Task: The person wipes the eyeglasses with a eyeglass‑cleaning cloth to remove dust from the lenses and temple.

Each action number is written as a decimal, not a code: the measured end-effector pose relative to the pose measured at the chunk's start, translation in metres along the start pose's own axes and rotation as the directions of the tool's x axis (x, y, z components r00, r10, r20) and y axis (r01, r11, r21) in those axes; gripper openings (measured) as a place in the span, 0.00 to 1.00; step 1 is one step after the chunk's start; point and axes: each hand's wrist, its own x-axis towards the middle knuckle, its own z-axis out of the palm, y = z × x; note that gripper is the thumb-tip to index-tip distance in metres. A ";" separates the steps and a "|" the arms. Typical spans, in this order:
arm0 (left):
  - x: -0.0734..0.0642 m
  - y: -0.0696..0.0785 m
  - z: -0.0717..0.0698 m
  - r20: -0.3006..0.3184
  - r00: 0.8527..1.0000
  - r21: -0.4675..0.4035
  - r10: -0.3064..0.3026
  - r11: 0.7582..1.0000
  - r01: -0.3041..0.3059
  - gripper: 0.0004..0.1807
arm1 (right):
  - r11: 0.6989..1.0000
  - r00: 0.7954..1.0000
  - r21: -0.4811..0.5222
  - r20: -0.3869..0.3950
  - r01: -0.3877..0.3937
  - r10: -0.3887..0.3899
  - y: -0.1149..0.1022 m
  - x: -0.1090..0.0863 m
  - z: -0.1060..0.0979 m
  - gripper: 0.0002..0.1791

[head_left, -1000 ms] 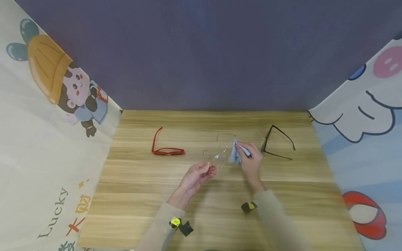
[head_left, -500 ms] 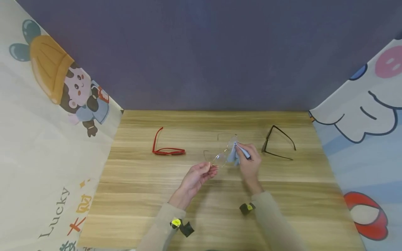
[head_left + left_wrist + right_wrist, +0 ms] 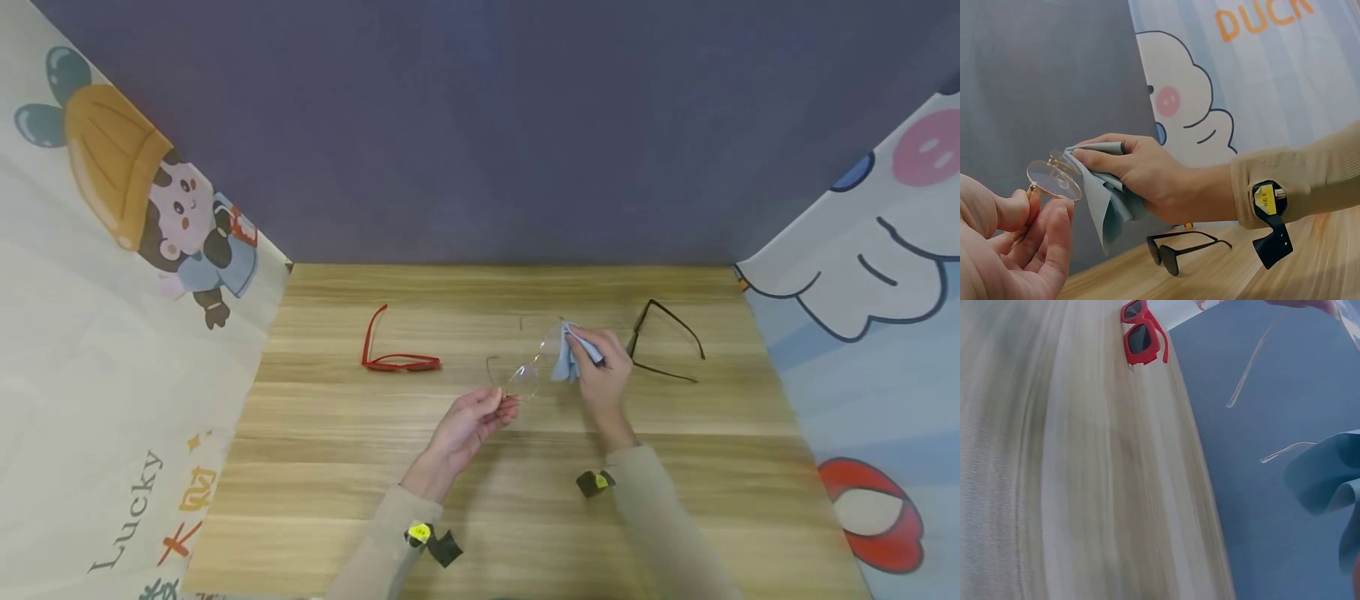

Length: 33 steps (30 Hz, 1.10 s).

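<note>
Thin gold-rimmed eyeglasses (image 3: 522, 380) with clear lenses are held up above the table. My left hand (image 3: 468, 421) pinches them near one hinge, between thumb and fingers. A light blue cloth (image 3: 567, 358) hangs folded from my right hand (image 3: 606, 371), pinched against the far lens. In the left wrist view the cloth (image 3: 1105, 200) droops in folds below the right hand (image 3: 1147, 172), covering part of that lens. Both temple tips (image 3: 1230, 404) show in the right wrist view, pointing away from the hands.
Red-framed sunglasses (image 3: 402, 362) lie on the wooden table (image 3: 480, 517) to the left, one temple raised. Black sunglasses (image 3: 634, 340) rest at the right, close beside the right hand. A grey-blue panel (image 3: 480, 133) stands behind the table, with printed cloth at both sides.
My right hand with the cloth has moved slightly up and to the right along the far lens, now hiding more of that temple. The left hand keeps its hold, nearly still.
</note>
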 end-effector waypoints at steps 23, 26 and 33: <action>0.000 -0.009 -0.005 -0.076 0.987 0.243 0.139 0.963 -0.117 0.16 | 0.997 0.998 -0.069 0.036 0.046 -0.043 0.004 -0.004 -0.001 0.11; 0.000 -0.010 -0.005 -0.105 0.976 0.328 0.191 0.933 -0.147 0.16 | 0.996 0.999 -0.087 0.039 0.027 -0.023 0.004 -0.001 -0.004 0.11; 0.001 -0.011 -0.005 -0.099 0.887 0.577 0.451 0.752 -0.318 0.07 | 0.991 0.998 -0.130 0.068 0.012 -0.003 -0.005 -0.005 -0.003 0.14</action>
